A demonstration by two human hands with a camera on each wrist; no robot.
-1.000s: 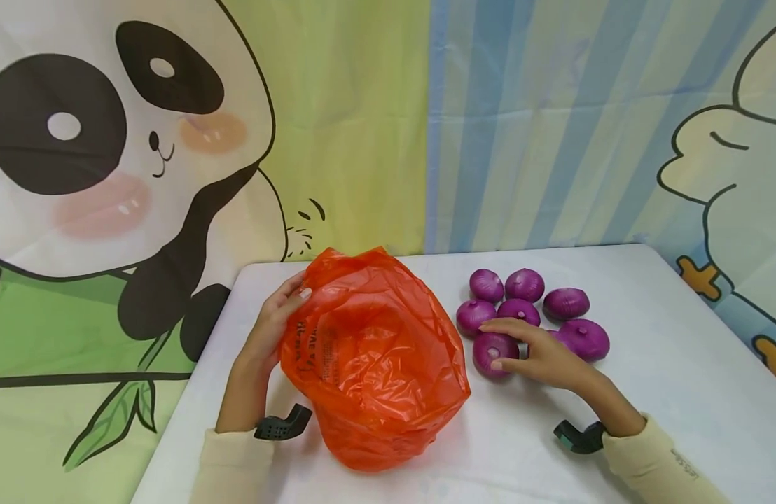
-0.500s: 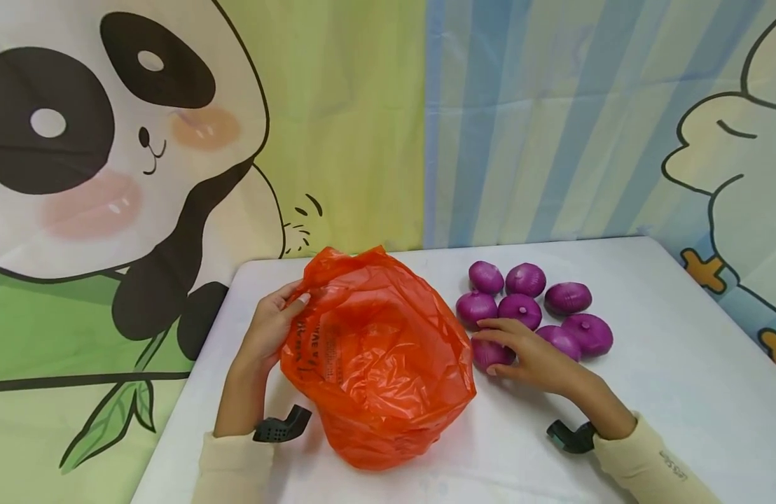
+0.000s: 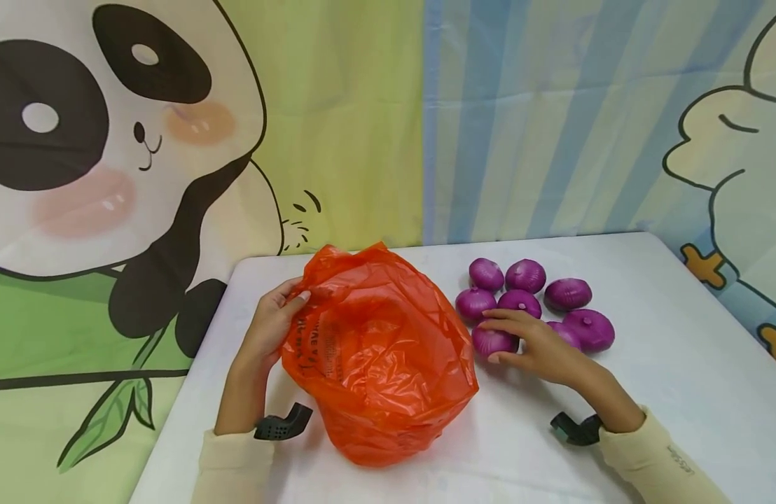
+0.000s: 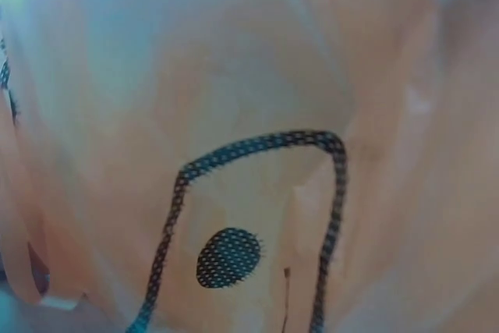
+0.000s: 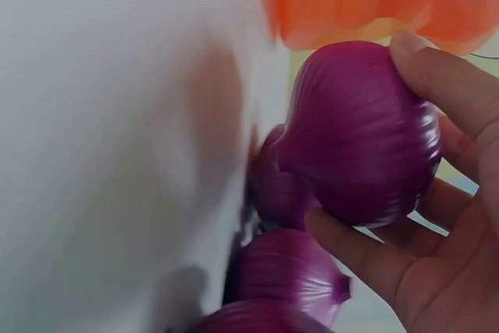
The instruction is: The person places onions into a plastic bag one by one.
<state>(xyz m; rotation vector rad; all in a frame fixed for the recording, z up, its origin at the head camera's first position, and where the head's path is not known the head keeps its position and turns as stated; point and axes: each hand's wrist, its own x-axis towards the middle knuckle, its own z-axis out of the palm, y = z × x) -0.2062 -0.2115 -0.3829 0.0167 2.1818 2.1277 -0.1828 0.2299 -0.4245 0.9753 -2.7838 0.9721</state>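
An orange-red plastic bag (image 3: 388,364) stands on the white table with its mouth spread wide. My left hand (image 3: 273,322) pinches the left side of its rim, thumb outside on top. In the left wrist view the bag's printed wall (image 4: 257,99) fills the picture. Right of the bag, my right hand (image 3: 533,343) grips a purple onion (image 5: 359,134) between thumb and fingers, as the right wrist view shows up close. Several more purple onions (image 3: 520,301) sit in a cluster just behind and right of that hand.
The white table (image 3: 489,455) ends at a back edge before a cloth backdrop (image 3: 350,126) with a panda print and blue stripes. Each wrist carries a small black camera (image 3: 283,422).
The held onion first shifted left toward the bag's rim, then slightly back and up with my right hand. My left hand keeps its hold on the bag.
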